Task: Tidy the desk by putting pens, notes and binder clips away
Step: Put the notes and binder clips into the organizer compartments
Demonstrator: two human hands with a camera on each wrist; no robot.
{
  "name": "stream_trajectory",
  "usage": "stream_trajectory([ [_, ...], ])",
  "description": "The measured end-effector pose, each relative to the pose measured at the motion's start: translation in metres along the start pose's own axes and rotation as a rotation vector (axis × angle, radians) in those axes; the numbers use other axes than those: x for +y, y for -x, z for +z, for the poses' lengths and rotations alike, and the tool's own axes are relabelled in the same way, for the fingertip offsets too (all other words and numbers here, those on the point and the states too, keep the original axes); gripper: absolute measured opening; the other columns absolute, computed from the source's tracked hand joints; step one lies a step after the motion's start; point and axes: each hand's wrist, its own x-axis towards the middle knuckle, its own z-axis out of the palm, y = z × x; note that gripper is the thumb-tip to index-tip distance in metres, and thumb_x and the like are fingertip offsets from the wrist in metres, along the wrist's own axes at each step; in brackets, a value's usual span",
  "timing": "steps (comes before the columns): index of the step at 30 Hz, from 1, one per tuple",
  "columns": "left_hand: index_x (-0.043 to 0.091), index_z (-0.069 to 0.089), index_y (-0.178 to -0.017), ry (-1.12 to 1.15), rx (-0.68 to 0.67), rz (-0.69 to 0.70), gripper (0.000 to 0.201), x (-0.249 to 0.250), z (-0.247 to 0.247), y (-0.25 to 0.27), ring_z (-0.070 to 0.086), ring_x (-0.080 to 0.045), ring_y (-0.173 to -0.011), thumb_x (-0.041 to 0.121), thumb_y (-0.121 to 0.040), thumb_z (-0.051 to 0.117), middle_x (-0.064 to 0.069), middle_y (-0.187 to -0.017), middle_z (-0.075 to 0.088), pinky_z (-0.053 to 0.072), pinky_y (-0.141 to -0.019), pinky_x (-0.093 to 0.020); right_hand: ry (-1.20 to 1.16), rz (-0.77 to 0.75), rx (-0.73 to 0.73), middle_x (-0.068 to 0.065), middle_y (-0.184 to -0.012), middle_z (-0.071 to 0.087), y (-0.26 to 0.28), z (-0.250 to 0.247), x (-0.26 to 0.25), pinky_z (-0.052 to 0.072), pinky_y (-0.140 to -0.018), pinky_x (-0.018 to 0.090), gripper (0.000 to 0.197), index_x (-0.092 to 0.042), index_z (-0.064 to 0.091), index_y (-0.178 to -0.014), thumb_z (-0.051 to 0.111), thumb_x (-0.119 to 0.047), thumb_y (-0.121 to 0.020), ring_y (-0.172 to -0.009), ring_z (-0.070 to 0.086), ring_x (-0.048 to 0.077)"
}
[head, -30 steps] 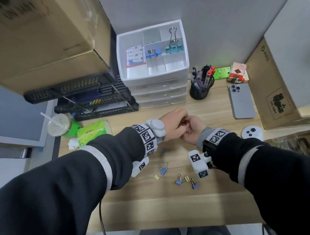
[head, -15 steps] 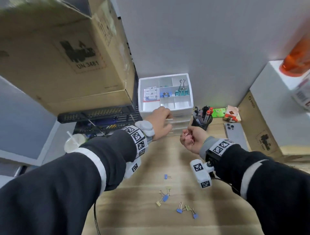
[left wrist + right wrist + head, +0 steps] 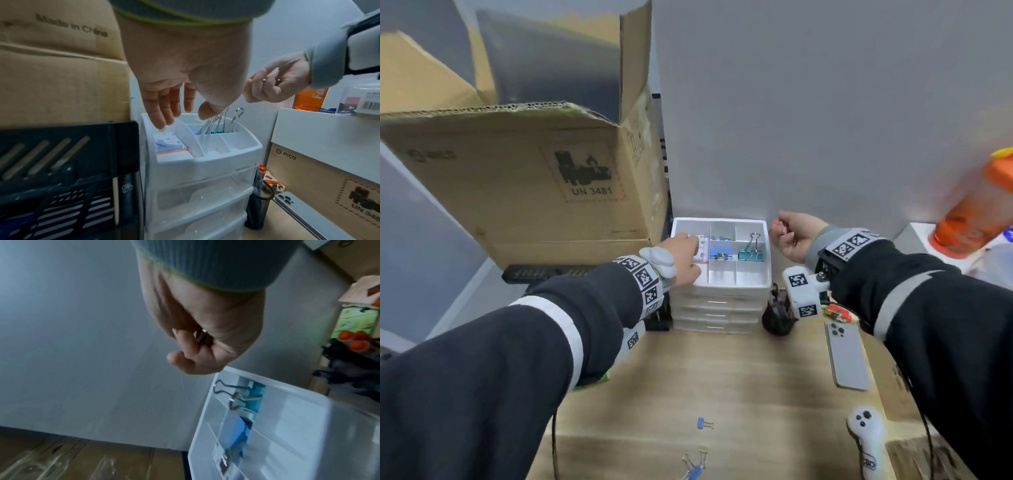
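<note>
The white drawer organizer (image 3: 722, 283) has an open top tray with notes (image 3: 168, 142) in its left compartment, a blue clip (image 3: 720, 254) and a large teal binder clip (image 3: 751, 254). My left hand (image 3: 688, 244) reaches over the notes compartment with straight fingers (image 3: 162, 116), one fingertip just above the notes, holding nothing. My right hand (image 3: 784, 230) hovers by the tray's back right corner, fingers curled round small pink binder clips (image 3: 778, 226); a metal clip handle (image 3: 202, 335) shows inside the fist. Loose small binder clips (image 3: 703, 423) lie on the wooden desk near me.
A big cardboard box (image 3: 517, 178) on black trays (image 3: 61, 178) stands close to the organizer's left. A black pen cup (image 3: 777, 317), a phone (image 3: 847, 356) and a white controller (image 3: 866, 431) lie to the right. An orange bottle (image 3: 976, 219) stands on a white box.
Both hands parted and rose from the desk to the organizer's top. The left went from the drawer front to the notes compartment; the right carried the pink clips up beside the tray.
</note>
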Motion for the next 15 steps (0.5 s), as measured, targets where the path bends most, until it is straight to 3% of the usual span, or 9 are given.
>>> stream_trajectory([
  [3,0.014,0.051,-0.110,-0.005,-0.016,-0.047,0.027,0.001,-0.001,-0.016,0.055,-0.026,-0.083,0.028,-0.088,0.049,-0.004,-0.110,0.050,0.045,-0.072,-0.036,0.081,0.002,0.062,0.000,-0.046,0.043,-0.010,0.014,-0.026,0.030,-0.029,0.007,0.042,-0.012,0.041,-0.069,0.042,-0.036,-0.104,-0.031,0.044,0.007],
  [6,0.014,0.050,-0.110,-0.026,-0.040,-0.042,0.025,0.000,0.000,-0.023,0.056,-0.025,-0.084,0.028,-0.089,0.048,-0.004,-0.108,0.050,0.047,-0.072,-0.037,0.234,-0.036,0.121,0.007,-0.044,0.048,-0.022,0.020,-0.040,0.035,-0.030,0.008,0.030,-0.009,0.043,-0.075,0.044,-0.020,-0.103,-0.030,0.047,0.008],
  [10,0.018,0.044,-0.105,-0.062,-0.099,-0.062,0.020,-0.003,0.001,-0.037,0.053,-0.024,-0.082,0.029,-0.088,0.048,-0.001,-0.104,0.048,0.049,-0.075,-0.038,0.690,-0.058,0.219,0.001,-0.039,0.047,-0.043,0.023,-0.043,0.020,-0.025,0.009,0.031,-0.010,0.044,-0.073,0.038,-0.015,-0.104,-0.023,0.032,0.004],
  [12,0.018,0.042,-0.105,-0.081,-0.128,-0.075,0.021,-0.002,0.001,-0.042,0.052,-0.024,-0.082,0.029,-0.089,0.049,0.000,-0.101,0.045,0.048,-0.077,-0.038,0.892,-0.082,0.277,0.001,-0.044,0.051,-0.054,0.024,-0.041,0.021,-0.027,0.013,0.029,-0.009,0.050,-0.072,0.044,-0.014,-0.101,-0.028,0.036,0.007],
  [15,0.013,0.045,-0.114,-0.121,-0.138,-0.086,0.026,0.000,0.001,-0.047,0.052,-0.023,-0.081,0.025,-0.091,0.048,0.000,-0.101,0.047,0.040,-0.064,-0.030,1.099,-0.168,0.345,0.005,-0.047,0.061,-0.068,0.025,-0.036,0.033,-0.037,0.016,0.018,-0.004,0.060,-0.077,0.056,-0.009,-0.094,-0.038,0.042,0.012],
])
